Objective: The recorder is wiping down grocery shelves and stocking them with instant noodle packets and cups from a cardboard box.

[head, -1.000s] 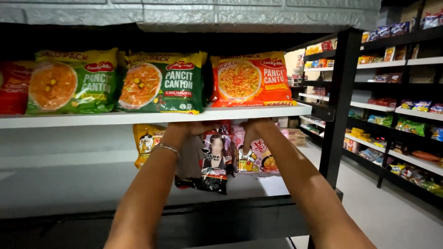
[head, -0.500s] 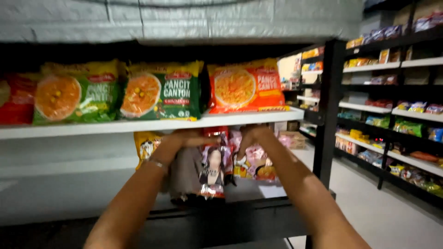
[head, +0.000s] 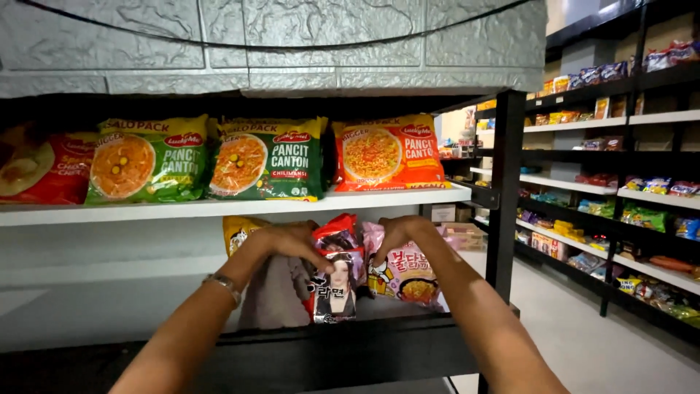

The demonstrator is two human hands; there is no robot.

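Both my hands reach into the lower shelf (head: 306, 350) among upright noodle packets. My left hand (head: 286, 241), a bracelet on its wrist, grips the top of a red and black packet with a portrait (head: 335, 281). A grey packet (head: 277, 295) stands below that hand. My right hand (head: 401, 230) rests on the top edge of a pink packet with a bowl picture (head: 408, 277). A yellow packet (head: 237, 232) stands behind, at the left.
The white upper shelf (head: 219, 208) carries a red packet (head: 44, 168), two green noodle packs (head: 149, 160) and an orange one (head: 390, 153). A black upright post (head: 503, 197) ends the unit. Across the aisle, stocked shelves (head: 627, 197) line the right wall.
The packets now stand upright on the lower shelf, with my hands raised to their top edges. The view has shifted slightly downward.
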